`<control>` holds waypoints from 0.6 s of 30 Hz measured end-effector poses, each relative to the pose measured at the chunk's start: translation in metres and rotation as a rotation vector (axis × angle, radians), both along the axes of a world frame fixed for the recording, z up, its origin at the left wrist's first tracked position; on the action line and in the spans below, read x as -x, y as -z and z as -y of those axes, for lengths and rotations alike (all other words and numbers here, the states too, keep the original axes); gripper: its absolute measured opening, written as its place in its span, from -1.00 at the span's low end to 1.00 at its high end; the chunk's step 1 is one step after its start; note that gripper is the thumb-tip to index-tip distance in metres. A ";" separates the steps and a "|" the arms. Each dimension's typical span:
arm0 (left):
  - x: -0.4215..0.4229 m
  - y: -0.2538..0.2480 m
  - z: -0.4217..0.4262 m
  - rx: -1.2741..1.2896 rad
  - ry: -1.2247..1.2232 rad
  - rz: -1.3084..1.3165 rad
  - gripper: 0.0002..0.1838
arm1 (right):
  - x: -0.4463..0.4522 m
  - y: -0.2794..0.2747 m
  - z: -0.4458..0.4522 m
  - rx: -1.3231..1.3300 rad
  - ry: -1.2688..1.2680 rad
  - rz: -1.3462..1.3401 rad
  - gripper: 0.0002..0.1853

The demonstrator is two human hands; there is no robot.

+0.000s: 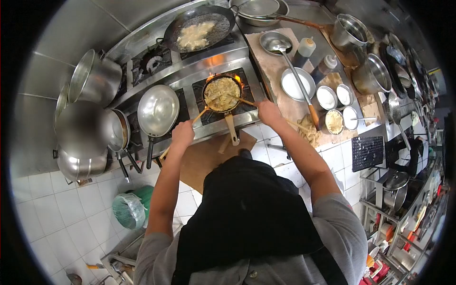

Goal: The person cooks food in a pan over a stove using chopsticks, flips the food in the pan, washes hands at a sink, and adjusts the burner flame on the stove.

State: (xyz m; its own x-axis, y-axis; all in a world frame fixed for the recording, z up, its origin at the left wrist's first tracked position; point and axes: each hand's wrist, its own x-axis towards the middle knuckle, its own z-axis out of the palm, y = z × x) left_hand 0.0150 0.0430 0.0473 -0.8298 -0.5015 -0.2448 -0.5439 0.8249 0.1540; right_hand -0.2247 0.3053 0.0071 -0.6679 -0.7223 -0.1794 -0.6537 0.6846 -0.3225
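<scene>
A small black pan (207, 101) sits over a lit burner, with flames at its back edge. Yellowish, lumpy food (222, 93) fills it, and its pale handle (231, 127) points towards me. My left hand (183, 133) is closed round a wooden utensil (201, 114) whose tip reaches the pan's left edge. From the right, my right hand (269, 113) grips another wooden utensil (244, 100), its tip at the food. Both hands are off the pan handle.
Behind is a large wok (173, 29) with pale food in oil. An empty steel pan (158, 110) stands left. On the right counter are a ladle (304, 95), two squeeze bottles, white-filled bowls (298, 84) and a yellow-filled cup (334, 122). Pots (95, 78) stand far left.
</scene>
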 end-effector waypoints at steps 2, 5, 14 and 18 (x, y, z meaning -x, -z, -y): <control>-0.004 -0.001 0.007 -0.007 -0.016 -0.019 -0.71 | 0.012 -0.009 -0.001 -0.035 -0.017 -0.023 -0.64; -0.018 -0.015 -0.003 -0.048 -0.028 -0.082 -0.66 | 0.015 -0.042 -0.011 -0.026 0.052 0.029 -0.64; -0.014 0.016 -0.002 0.031 -0.007 -0.067 -0.58 | 0.015 0.009 0.007 0.010 0.055 -0.007 -0.65; -0.032 0.001 -0.001 0.033 -0.076 -0.128 -0.57 | 0.003 -0.004 0.006 0.054 0.047 0.004 -0.66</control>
State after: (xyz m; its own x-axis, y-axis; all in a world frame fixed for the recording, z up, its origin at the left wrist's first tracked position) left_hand 0.0470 0.0438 0.0468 -0.8128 -0.5698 -0.1217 -0.5823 0.7880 0.2000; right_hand -0.2281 0.2996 0.0112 -0.7004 -0.6992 -0.1435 -0.6201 0.6956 -0.3627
